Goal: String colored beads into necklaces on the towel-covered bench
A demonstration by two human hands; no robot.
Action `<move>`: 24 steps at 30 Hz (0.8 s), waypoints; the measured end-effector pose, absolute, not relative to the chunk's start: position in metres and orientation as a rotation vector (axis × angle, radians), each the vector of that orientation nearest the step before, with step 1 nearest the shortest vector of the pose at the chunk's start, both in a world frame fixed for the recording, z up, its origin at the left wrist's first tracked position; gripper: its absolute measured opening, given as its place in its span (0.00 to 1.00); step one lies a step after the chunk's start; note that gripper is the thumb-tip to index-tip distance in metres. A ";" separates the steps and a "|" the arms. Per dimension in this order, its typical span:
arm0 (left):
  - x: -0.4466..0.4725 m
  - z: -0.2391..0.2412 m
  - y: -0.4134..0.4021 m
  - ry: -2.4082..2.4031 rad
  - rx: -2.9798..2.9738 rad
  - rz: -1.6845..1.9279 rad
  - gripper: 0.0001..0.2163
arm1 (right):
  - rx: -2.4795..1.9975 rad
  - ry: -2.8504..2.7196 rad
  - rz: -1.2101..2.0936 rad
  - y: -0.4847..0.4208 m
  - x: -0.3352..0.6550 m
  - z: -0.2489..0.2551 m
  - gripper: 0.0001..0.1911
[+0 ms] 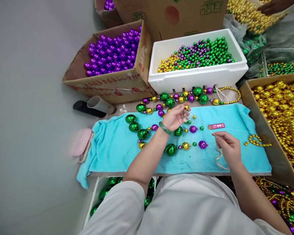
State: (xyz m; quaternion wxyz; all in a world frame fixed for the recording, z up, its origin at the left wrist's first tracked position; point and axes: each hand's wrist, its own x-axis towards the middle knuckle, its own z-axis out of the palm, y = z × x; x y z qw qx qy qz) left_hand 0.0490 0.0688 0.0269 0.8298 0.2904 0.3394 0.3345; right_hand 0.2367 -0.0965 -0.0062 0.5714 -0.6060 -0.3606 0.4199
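Note:
My left hand [177, 118], with a green bangle on its wrist, pinches a small gold bead [186, 107] above the turquoise towel [112, 153]. My right hand [228, 145] is closed, thumb against forefinger, on a thin needle [211, 132]. A fine straight line runs from it to the bead; where needle ends and thread begins is hard to make out. Beneath my hands lies a bead string with green balls [171, 149], purple balls [203, 144] and gold balls. A whitish cord [219, 160] trails below my right hand. Between the hands lies a small pink packet [217, 126].
Behind the towel stand a carton [105, 86] of purple beads and a white foam box [198, 73] of mixed beads. A finished-looking bead strand [170, 103] lies before them. Right, a carton [262, 130] holds gold beads. A co-worker's hand [271, 7] is at top right.

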 end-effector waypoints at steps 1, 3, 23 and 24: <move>0.044 0.029 0.065 0.726 0.585 0.735 0.07 | -1.421 -0.861 0.984 -0.096 0.235 -0.006 0.08; 0.035 0.030 0.061 0.741 0.547 0.780 0.07 | -1.414 -0.885 0.994 -0.095 0.232 -0.006 0.08; 0.028 0.020 0.035 0.861 0.836 1.083 0.24 | -1.483 -0.966 1.069 -0.091 0.211 -0.010 0.09; 0.032 0.017 0.028 0.851 0.855 1.041 0.26 | -1.463 -0.959 1.107 -0.090 0.209 -0.012 0.09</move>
